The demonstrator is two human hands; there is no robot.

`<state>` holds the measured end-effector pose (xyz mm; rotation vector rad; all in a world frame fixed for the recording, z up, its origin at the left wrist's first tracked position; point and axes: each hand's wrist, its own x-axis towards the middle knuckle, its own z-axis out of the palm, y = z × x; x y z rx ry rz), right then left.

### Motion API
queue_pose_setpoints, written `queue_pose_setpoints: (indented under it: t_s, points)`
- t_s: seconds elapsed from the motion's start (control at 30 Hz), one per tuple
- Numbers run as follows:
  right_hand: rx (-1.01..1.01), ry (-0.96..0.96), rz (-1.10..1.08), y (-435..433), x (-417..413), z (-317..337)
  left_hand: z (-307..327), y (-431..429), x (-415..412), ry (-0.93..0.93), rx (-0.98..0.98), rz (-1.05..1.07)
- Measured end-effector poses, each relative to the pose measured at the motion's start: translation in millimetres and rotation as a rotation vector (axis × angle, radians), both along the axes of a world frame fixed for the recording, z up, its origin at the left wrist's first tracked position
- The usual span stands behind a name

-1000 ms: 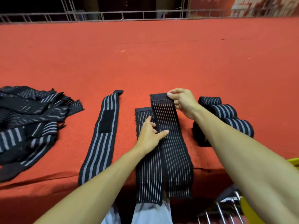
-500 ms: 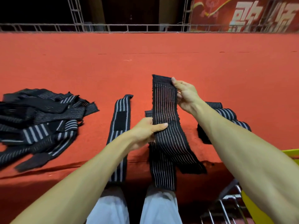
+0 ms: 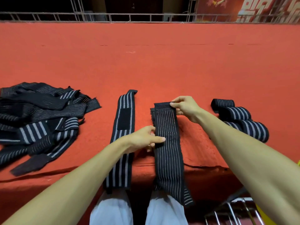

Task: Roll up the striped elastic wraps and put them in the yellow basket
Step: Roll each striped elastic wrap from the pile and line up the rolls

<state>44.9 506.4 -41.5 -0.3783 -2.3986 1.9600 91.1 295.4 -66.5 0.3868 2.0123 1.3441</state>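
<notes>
A black wrap with thin pale stripes (image 3: 168,146) lies flat on the red table, its near end hanging over the front edge. My right hand (image 3: 185,108) pinches its far end, folding the black tab over. My left hand (image 3: 146,138) holds the wrap's left edge at mid-length, thumb on top and fingers under. A second wrap edge shows just beneath the held one. Another wrap with wide grey stripes (image 3: 121,127) lies flat to the left. The yellow basket (image 3: 297,166) shows only as a sliver at the right edge.
A loose heap of unrolled wraps (image 3: 40,117) covers the table's left side. Three rolled wraps (image 3: 241,119) sit to the right of my right arm. A metal chair frame (image 3: 232,211) stands below the table at the lower right. A railing runs behind the table.
The wrap was lifted up off the table half a second ago; now it lies flat again, aligned over the one beneath. My right hand came down with its far end.
</notes>
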Motion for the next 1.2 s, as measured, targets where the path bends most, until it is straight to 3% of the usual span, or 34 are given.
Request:
queue_pose_setpoints:
  t_s: [0.27, 0.47, 0.6, 0.7, 1.0, 1.2]
  points:
    - [-0.045, -0.045, 0.087, 7.7, -13.6, -32.6, -15.1, 17.6, -63.3, 0.314, 0.057, 0.394]
    - [0.029, 0.044, 0.039, 10.5, -34.0, -51.3, -36.8, 38.4, -98.9, 0.478, 0.015, 0.517]
    - [0.335, 0.167, -0.059, 12.3, -57.3, -68.1, -40.7, 44.8, -120.9, 0.599, -0.110, 0.534]
    - [0.446, 0.199, -0.097, 12.6, -67.4, -77.0, -45.9, 49.0, -130.0, 0.688, -0.168, 0.516]
    - [0.588, 0.179, -0.038, 11.9, -71.8, -81.2, -59.5, 51.5, -136.9, 0.788, -0.311, 0.423]
    - [0.587, 0.184, -0.007, 10.7, -68.9, -77.9, -53.0, 50.7, -132.0, 0.694, -0.260, 0.390]
